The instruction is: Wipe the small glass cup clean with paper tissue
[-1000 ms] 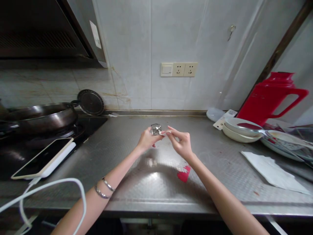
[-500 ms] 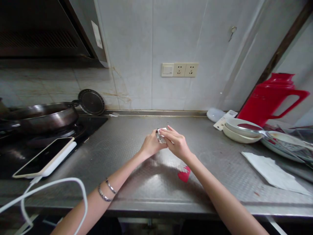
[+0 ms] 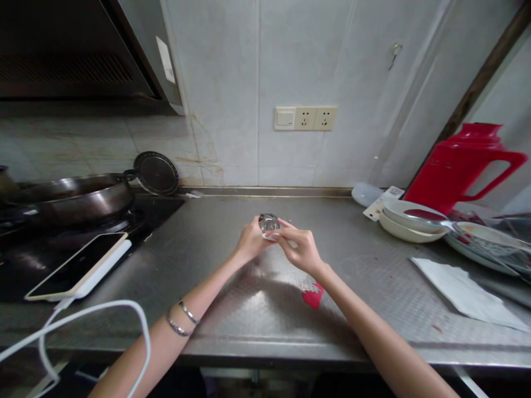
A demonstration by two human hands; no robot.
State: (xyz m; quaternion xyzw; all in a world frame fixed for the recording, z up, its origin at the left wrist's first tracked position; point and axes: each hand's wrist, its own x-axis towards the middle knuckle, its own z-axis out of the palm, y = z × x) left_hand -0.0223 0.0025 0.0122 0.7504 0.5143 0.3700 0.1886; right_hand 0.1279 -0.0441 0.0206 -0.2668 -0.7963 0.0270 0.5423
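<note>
My left hand [image 3: 250,242] is wrapped round a small clear glass-like object [image 3: 269,222] above the metal counter [image 3: 232,331]. My right hand [image 3: 297,249] pinches a piece of white tissue [image 3: 271,236] against the near side of that object. Both hands meet at the middle of the view, and their fingertips partly hide the object. Below my right wrist, a torn red piece [image 3: 313,296] with pale crumbs beside it lies on the counter.
At left are a pan [image 3: 78,199] on the stove, a round dark lid [image 3: 156,173] and a phone [image 3: 78,268] with a white cable [image 3: 120,303]. At right stand a red flask [image 3: 460,166], bowls [image 3: 410,226], plates [image 3: 489,243] and a white paper sheet [image 3: 464,293].
My right hand has moved the tissue from the top of the clear object down to its near side, so more of the object shows. The items around the hands have stayed in place.
</note>
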